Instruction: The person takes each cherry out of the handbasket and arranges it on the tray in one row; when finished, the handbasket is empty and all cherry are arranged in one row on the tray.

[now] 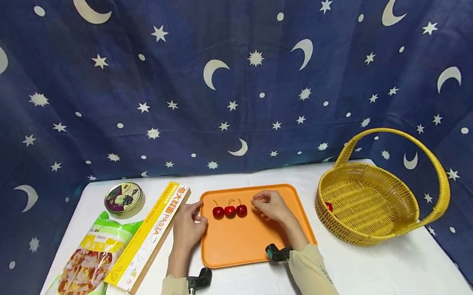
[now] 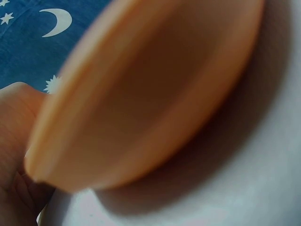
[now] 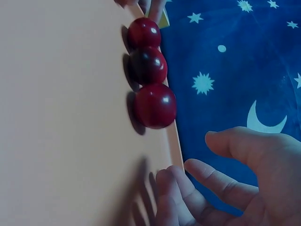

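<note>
Three red cherries (image 1: pixel 229 212) with stems lie side by side in a row on an orange tray (image 1: pixel 250 246). My left hand (image 1: pixel 188 227) grips the tray's left rim, thumb and forefinger at the edge; in the left wrist view part of that hand (image 2: pixel 16 136) shows beside the tray wall. Over the tray, just right of the cherries, hovers my right hand (image 1: pixel 269 206), fingers loosely bent and apart from the fruit. The right wrist view shows nothing between its thumb and fingers, with the nearest cherry (image 3: pixel 155 106) a short gap away.
A yellow wicker basket (image 1: pixel 367 235) with a tall handle stands at right, a small red thing (image 1: pixel 329 206) partly showing inside. At left are a long pasta box (image 1: pixel 149 238), a green food bag (image 1: pixel 86 272) and a round tin (image 1: pixel 124 198). A starry curtain (image 1: pixel 225 68) hangs behind.
</note>
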{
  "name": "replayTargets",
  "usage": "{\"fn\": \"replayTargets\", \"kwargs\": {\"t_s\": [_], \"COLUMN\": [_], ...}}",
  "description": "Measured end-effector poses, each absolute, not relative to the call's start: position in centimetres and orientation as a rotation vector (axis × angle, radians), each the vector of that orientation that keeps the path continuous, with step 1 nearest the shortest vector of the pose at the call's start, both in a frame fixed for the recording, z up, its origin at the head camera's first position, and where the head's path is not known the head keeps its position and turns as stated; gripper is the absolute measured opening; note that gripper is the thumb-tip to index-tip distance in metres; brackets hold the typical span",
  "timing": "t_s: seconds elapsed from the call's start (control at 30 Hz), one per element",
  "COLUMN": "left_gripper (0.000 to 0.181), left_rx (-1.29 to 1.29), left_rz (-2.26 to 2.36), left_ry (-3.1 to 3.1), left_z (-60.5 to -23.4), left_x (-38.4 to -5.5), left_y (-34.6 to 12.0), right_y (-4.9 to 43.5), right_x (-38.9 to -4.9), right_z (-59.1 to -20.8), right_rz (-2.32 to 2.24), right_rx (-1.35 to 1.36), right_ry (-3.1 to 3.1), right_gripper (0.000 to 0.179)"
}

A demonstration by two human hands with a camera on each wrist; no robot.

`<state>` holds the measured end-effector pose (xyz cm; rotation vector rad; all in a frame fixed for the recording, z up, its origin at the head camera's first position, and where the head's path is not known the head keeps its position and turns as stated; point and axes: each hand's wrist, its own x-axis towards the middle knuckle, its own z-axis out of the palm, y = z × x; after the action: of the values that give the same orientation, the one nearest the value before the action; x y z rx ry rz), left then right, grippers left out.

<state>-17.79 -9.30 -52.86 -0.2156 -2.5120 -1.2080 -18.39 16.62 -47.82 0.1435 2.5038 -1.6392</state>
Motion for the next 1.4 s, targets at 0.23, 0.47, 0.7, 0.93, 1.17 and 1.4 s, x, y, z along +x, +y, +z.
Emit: {"fn": "replayTargets", "kwargs": {"t_s": [0.23,0.47,0.7,0.93,1.17,1.4], "left_gripper": [0.045,0.046,0.046,0.045,0.043,0.044], "left_rx": [-0.22,-0.212,-0.221,-0.234,-0.236,-0.231], "left_rz": [-1.207,-1.221,-1.221,-1.204,-1.189,-1.206], "left_ry": [-2.502,-2.532,-2.522,-2.513,-2.483,-2.521], "left_z": [-53.2,-53.3,-53.4,-53.0,-53.0,-52.8], "left_x": [-17.6,-17.5,-17.5,-17.8,-17.8,-17.7], "left_y": [-9.3,-9.3,-9.2,-9.4,-9.3,-9.4], "right_y": [17.7,18.8,20.5,22.2,25.0,28.4], "right_x": [-18.3,-18.1,-18.1,-18.3,-18.8,-18.6], "right_z": [-47.6,-47.0,-46.0,-43.8,-41.8,-39.8], "right_rz": [-1.648,-1.658,-1.636,-1.587,-1.596,-1.55], "right_rx": [0.171,0.195,0.115,0.062,0.112,0.179], "right_ry": [2.505,2.499,2.586,2.702,2.687,2.696], "right_gripper": [0.026,0.026,0.028,0.023,0.028,0.035]}}
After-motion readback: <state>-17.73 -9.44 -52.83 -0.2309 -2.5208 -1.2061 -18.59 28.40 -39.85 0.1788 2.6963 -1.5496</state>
